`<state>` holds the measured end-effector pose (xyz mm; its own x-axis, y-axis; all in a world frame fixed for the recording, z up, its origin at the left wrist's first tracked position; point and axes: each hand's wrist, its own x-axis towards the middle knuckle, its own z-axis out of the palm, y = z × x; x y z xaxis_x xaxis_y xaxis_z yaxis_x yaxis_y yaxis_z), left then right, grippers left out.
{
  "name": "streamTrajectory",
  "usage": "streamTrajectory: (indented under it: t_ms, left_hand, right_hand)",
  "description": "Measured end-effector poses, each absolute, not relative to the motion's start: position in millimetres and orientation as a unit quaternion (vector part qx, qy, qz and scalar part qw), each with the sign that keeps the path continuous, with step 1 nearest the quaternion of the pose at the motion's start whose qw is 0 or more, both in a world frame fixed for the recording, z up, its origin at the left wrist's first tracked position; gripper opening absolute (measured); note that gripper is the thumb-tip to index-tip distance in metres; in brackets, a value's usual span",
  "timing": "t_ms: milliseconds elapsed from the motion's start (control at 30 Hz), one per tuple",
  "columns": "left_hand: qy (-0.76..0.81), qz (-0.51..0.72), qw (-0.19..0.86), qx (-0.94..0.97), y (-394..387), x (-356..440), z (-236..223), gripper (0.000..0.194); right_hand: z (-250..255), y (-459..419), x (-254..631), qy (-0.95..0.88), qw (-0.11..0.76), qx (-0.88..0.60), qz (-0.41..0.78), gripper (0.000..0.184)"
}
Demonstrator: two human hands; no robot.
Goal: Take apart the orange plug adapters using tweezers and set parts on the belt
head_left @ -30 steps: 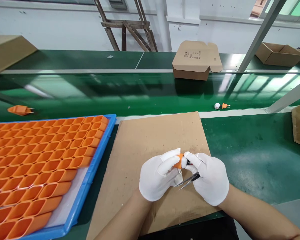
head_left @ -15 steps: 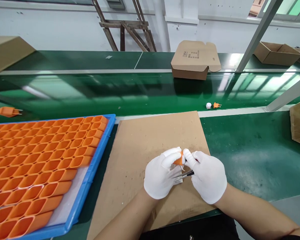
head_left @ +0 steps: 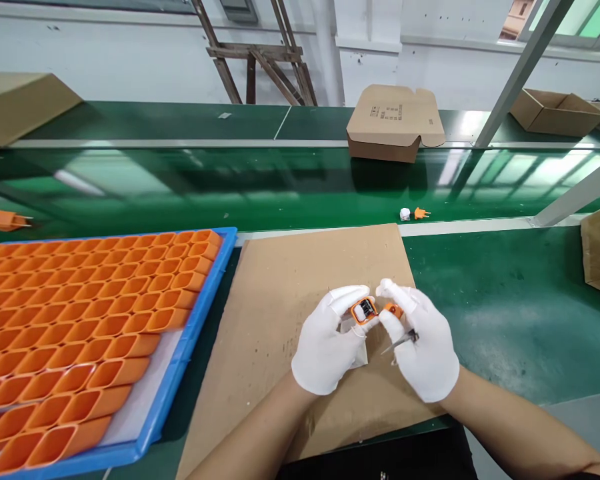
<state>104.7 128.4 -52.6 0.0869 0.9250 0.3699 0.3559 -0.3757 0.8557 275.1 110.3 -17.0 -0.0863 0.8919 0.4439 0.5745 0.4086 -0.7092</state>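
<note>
Apparently within left hand point(head_left: 327, 343), orange casing point(head_left: 364, 311)

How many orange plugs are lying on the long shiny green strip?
2. One plug is at the far left, beyond the blue tray; the other plug is right of centre, beside a white piece. The tray might hide more.

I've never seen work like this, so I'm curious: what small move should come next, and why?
Perhaps the right hand should bring its small orange piece to the orange housing: the left hand holds that housing with its open end showing, and both pieces are close together.
</note>
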Motion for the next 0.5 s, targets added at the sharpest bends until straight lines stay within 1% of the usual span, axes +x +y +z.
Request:
streamTrajectory:
  t_ms: [67,133,167,233,300,400,500]
  left_hand:
    - [0.485,0.476,0.274,0.681,127.6,104.4,-53.2,0.032]
    - [0.494,0.469,0.245,0.690,127.7,102.7,-52.8,0.034]
    - [0.490,0.466,0.231,0.700,128.3,101.4,-52.0,0.034]
    - [0.459,0.456,0.206,0.734,130.7,98.1,-49.0,0.034]
    - [0.410,0.448,0.188,0.772,133.7,94.9,-45.2,0.034]
    - [0.361,0.436,0.198,0.800,136.2,92.6,-42.2,0.038]
    - [0.351,0.439,0.228,0.795,134.0,94.2,-45.2,0.044]
  right_hand:
    - [-17.9,115.9,276.8,-0.656,0.490,-0.511,0.261,0.034]
    - [-15.9,122.1,276.9,-0.598,0.488,-0.522,0.363,0.028]
    - [-13.8,125.0,276.7,-0.567,0.472,-0.527,0.422,0.028]
    - [-8.2,129.7,276.1,-0.511,0.425,-0.525,0.531,0.034]
    - [-1.9,132.7,276.5,-0.474,0.383,-0.514,0.604,0.038]
    - [4.2,134.1,278.6,-0.462,0.335,-0.510,0.644,0.036]
    - [3.2,131.7,279.6,-0.467,0.327,-0.511,0.644,0.033]
